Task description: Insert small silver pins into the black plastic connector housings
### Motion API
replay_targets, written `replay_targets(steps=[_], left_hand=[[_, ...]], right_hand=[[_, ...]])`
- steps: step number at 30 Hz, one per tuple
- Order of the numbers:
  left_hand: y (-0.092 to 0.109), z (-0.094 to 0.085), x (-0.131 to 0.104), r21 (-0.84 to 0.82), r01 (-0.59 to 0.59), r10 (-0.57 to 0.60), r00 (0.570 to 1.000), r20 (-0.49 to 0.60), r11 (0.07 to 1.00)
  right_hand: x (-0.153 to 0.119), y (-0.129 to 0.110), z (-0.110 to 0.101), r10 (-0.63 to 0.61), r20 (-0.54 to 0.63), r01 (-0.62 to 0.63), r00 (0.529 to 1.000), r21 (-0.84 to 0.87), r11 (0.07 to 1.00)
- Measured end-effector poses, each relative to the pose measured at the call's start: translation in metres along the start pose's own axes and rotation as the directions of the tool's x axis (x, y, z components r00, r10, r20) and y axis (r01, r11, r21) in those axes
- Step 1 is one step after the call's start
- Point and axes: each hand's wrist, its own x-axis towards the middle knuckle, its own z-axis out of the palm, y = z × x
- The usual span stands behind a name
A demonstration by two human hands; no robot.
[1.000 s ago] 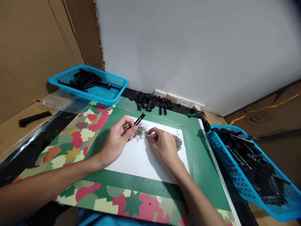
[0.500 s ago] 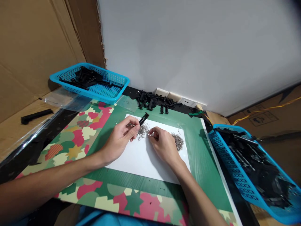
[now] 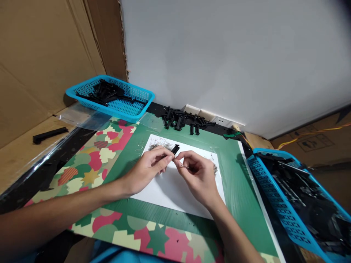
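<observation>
Pinched in my left hand [image 3: 153, 162] is a small black plastic part [image 3: 175, 149], its end sticking up past the fingertips. My right hand [image 3: 196, 171] is closed, thumb and finger brought against the near side of that part. A thin shiny metal piece [image 3: 185, 166] shows between its fingers; its kind is hard to make out. Both hands are over a white sheet of paper [image 3: 164, 188]. Behind my left hand lies a heap of small wire pieces [image 3: 157, 143]. Another wire heap [image 3: 215, 168] is partly hidden by my right hand.
A pile of black parts [image 3: 183, 119] lies along the back edge by the power strip [image 3: 219, 120]. A blue basket [image 3: 115, 109] of black parts stands back left, another blue basket [image 3: 276, 204] at right. One long black part [image 3: 51, 135] rests on cardboard at left.
My right hand has come up from beside the wire heap to meet the black part at my left fingertips. The black part now shows less and stands more upright. The view has shifted slightly.
</observation>
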Motion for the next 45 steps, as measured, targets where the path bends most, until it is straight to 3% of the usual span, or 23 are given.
replay_targets(steps=[10,19,24,31,35,40,45], left_hand=[[0.006,0.000,-0.001,0.032,-0.003,0.001,0.999,0.054,0.999],[0.005,-0.002,-0.001,0.185,-0.068,0.062,0.997,0.041,0.980],[0.002,-0.001,-0.002,0.237,-0.092,0.094,0.996,0.003,0.967],[0.003,0.001,-0.002,0.281,-0.099,0.108,0.994,-0.015,0.954],[0.006,0.000,-0.004,0.216,-0.073,0.075,0.997,-0.004,0.974],[0.008,-0.001,-0.004,0.115,-0.032,0.032,0.999,0.000,0.993],[0.008,0.000,-0.002,-0.110,0.113,-0.095,0.984,0.154,0.988]], right_hand=[[-0.005,0.004,0.007,-0.189,-0.068,0.183,0.980,-0.088,0.979],[-0.006,0.008,0.007,-0.302,-0.019,0.287,0.953,-0.264,0.921],[-0.006,0.009,0.008,-0.400,-0.042,0.361,0.915,-0.351,0.864],[-0.006,0.009,0.008,-0.511,0.012,0.456,0.859,-0.471,0.755],[-0.008,0.004,0.007,-0.450,-0.060,0.384,0.891,-0.431,0.817],[-0.007,-0.003,0.006,-0.202,-0.183,0.178,0.962,-0.139,0.974],[-0.006,-0.003,0.003,-0.091,-0.097,0.094,0.991,0.026,0.995]])
